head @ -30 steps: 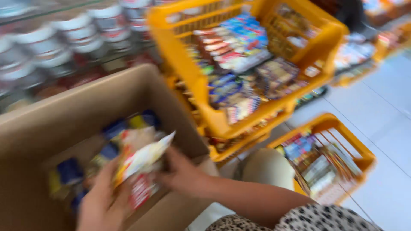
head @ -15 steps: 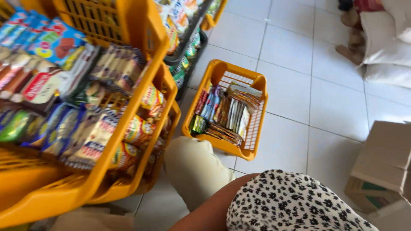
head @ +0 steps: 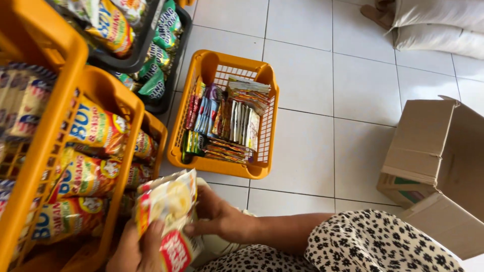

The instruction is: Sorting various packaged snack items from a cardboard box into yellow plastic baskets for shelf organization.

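**Me:** Sachets [head: 169, 214], a yellow-and-white bundle with a red panel at the bottom, held low in front of me. Left hand [head: 136, 249] is wrapped round the lower end from beneath; right hand [head: 222, 221] pinches the right edge, fingers closed on it. Both hands bear on the same bundle.

**Observer:** Where does it sit relative to the rest?

**Me:** Just beside the tiered orange rack [head: 108, 108], touching or nearly touching its packed yellow snack packets [head: 88, 174]. The floor basket [head: 264, 80], orange, half filled with upright packets, stands further out on the white tiles [head: 302, 151].

**Observer:** Risk?

**Me:** As I judge it, the bundle is loose and slick. Held only by an edge and the base, the top sachets could fan out and slide off. The rack's rim is close on the left; a snag there could drag shelved packets out.

**Observer:** Free room?

**Me:** Open tile to the right of the basket, up to the cardboard box [head: 438, 151] with its flaps open. Left side is hemmed in by the rack; a dark tray [head: 136, 60] of green packets crowds the upper left.
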